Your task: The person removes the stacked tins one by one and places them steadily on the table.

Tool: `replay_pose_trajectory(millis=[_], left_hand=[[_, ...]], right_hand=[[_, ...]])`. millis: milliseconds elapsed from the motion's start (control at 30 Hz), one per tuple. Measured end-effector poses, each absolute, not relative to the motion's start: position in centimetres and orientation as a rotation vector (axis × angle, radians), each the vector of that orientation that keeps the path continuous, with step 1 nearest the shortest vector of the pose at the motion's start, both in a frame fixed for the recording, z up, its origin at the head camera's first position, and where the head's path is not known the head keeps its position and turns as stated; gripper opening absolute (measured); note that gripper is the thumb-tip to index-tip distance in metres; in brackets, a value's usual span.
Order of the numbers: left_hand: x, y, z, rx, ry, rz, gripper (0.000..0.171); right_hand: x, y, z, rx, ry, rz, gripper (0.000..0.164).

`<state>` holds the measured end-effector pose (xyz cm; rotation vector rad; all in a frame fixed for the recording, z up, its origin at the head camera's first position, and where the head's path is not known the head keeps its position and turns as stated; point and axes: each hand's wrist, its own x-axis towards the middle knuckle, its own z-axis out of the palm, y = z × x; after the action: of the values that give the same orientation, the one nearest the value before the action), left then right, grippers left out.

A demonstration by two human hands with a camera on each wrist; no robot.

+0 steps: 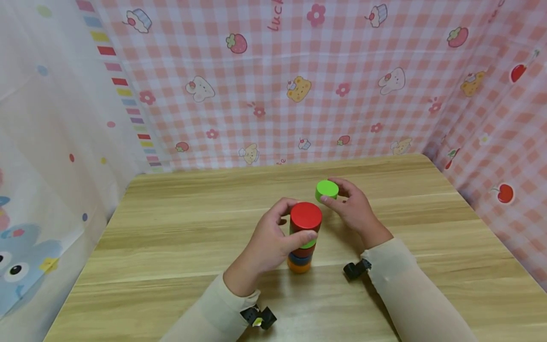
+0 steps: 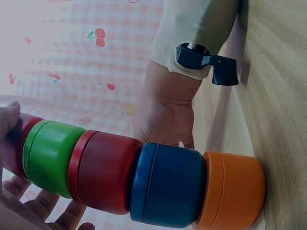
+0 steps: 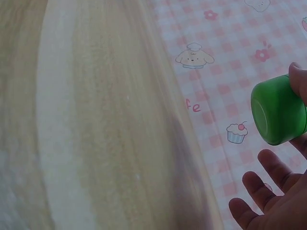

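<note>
A column of small round lidded jars stands upright on the table. From the bottom, the left wrist view shows an orange jar (image 2: 240, 189), a blue jar (image 2: 172, 184), a red jar (image 2: 108, 170), a green jar (image 2: 53, 158) and a second red jar at the top. My left hand (image 1: 271, 240) grips that top red jar (image 1: 306, 214), thumb on the near side, fingers behind. Right of the column's top, my right hand (image 1: 355, 209) pinches a separate green jar (image 1: 327, 189) above the table. The right wrist view shows this jar's rounded base (image 3: 268, 112), with several fingers spread below.
The wood-grain table (image 1: 179, 247) reaches back to a pink checked cloth (image 1: 265, 109). Another checked cloth (image 1: 483, 142) hangs at the right, and a white patterned cloth (image 1: 51, 118) at the left. Small black devices (image 1: 258, 317) are strapped to both sleeves.
</note>
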<state>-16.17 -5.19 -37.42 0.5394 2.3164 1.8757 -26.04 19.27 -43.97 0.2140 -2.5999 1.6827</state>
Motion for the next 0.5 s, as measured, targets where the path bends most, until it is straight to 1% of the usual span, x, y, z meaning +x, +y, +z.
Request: replay_pose_trajectory(millis=[200,500], left_hand=[[-16.18,-5.17,-37.39,0.546,2.304,1.889,0.047],[-16.15,-5.18,-37.39,0.542,2.308,1.889,0.046]], right_hand=[[-25.93,19.25,-44.01,0.227,-2.633,1.677,0.064],[-26.21,19.41,-44.72,0.23,-2.667,1.647,0.062]])
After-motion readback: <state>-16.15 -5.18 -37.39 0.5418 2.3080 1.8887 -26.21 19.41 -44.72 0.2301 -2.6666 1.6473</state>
